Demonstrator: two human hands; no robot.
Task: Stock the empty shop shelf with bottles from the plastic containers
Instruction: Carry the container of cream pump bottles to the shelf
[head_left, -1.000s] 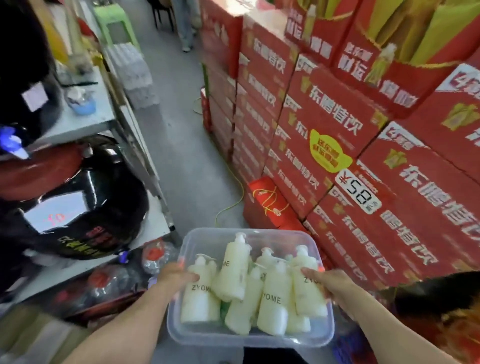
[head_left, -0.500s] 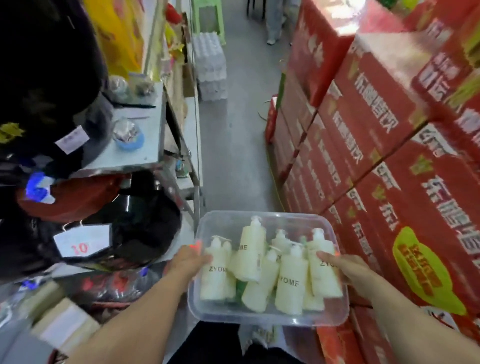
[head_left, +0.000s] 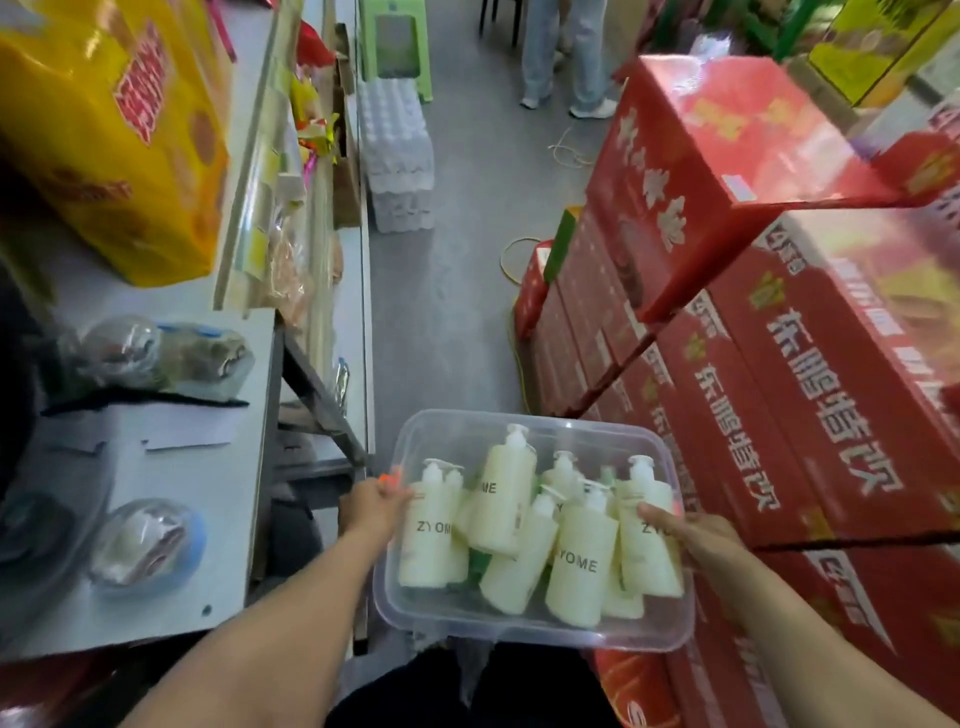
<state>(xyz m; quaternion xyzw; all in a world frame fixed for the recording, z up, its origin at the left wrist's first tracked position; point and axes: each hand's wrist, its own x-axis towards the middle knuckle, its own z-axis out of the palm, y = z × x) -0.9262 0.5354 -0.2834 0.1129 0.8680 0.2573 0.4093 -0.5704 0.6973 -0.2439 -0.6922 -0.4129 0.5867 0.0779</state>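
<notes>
The left hand and right hand clamp opposite walls of the plastic container (level, seemingly); this probably keeps the loose bottles from spilling.

"ZYOME" in black caps on the bottles in the clear container, lower centre:
- left bottle: "ZYOME", last letter right at its edge
- tall bottle behind it: only "YOME" shows
- front bottle: "YOME", first letter lost at its edge
- right bottle: "ZY", the rest hidden by the right hand

Red cartons, right side: large white "东鹏特饮", repeated on several faces.

Yellow pack, upper left: red lettering, too blurred to read.

Top red carton, upper right: white characters, unreadable.
</notes>
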